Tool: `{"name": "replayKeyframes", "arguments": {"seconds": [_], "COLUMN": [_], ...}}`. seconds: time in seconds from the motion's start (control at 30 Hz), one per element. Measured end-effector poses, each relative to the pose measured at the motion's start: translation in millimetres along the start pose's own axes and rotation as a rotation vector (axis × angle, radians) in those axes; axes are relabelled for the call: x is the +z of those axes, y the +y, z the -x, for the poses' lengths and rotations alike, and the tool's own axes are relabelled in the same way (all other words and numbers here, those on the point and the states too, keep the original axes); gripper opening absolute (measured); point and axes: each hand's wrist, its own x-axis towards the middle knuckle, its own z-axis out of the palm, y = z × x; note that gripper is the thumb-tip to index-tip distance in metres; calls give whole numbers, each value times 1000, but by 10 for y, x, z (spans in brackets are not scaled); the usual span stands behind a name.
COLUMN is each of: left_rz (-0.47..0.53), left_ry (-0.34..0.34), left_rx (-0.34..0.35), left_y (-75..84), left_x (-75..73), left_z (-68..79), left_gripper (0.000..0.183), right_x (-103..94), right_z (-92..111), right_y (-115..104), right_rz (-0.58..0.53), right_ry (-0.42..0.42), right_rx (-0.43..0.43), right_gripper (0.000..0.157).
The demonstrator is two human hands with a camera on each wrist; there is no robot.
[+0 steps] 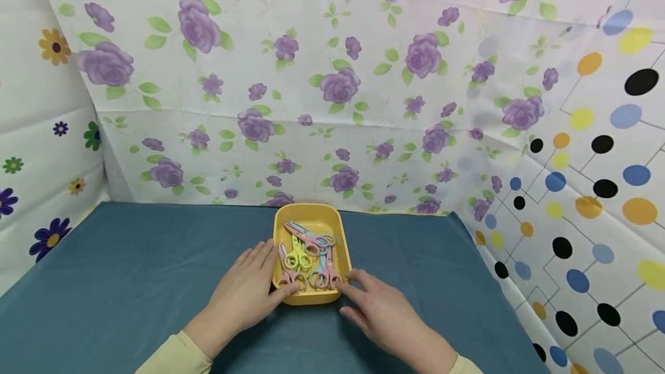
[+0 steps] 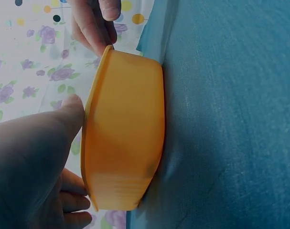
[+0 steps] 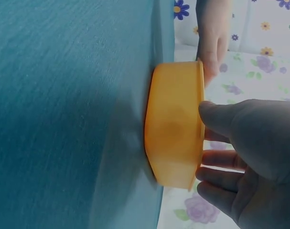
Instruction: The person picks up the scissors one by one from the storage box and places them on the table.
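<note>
A yellow plastic tray (image 1: 313,299) holds several small scissors with pastel handles. Yellow-green scissors (image 1: 298,254) lie near its middle, pink scissors (image 1: 312,245) farther back. Other pink and blue pairs overlap toward the front. My left hand (image 1: 244,290) rests along the tray's left side, fingers extended, thumb at the front rim. At the front right corner, fingers of my right hand (image 1: 381,313) touch the rim, loosely bent. Both wrist views show the tray's outer wall (image 2: 125,124) with fingertips and thumb at the rim; the scissors are hidden there.
A blue-green cloth (image 1: 156,281) covers the table under the tray. Behind stands a white sheet with purple roses (image 1: 340,85). Patterned sheets close off both sides, with coloured dots (image 1: 563,247) at the right and flowers (image 1: 52,238) at the left.
</note>
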Motion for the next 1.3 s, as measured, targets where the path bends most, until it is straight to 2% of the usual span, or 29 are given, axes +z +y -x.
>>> {"name": "replayKeyframes", "arguments": {"seconds": [0.23, 0.67, 0.97, 1.3], "left_rz": [25, 36, 41, 33], "left_ry": [-1, 15, 14, 21], "left_rx": [17, 19, 23, 30], "left_y": [11, -21, -25, -28], "left_x": [-10, 62, 56, 52], "left_z": [21, -31, -27, -22], "left_gripper": [97, 98, 100, 98], "right_x": [-29, -85, -81, -51], "right_z": [-9, -295, -498, -750], "right_y": [47, 123, 165, 116], "right_rz": [-14, 117, 130, 155], "right_ry": [-30, 91, 77, 43], "right_rx": [-10, -52, -38, -17], "right_gripper": [49, 57, 64, 66]}}
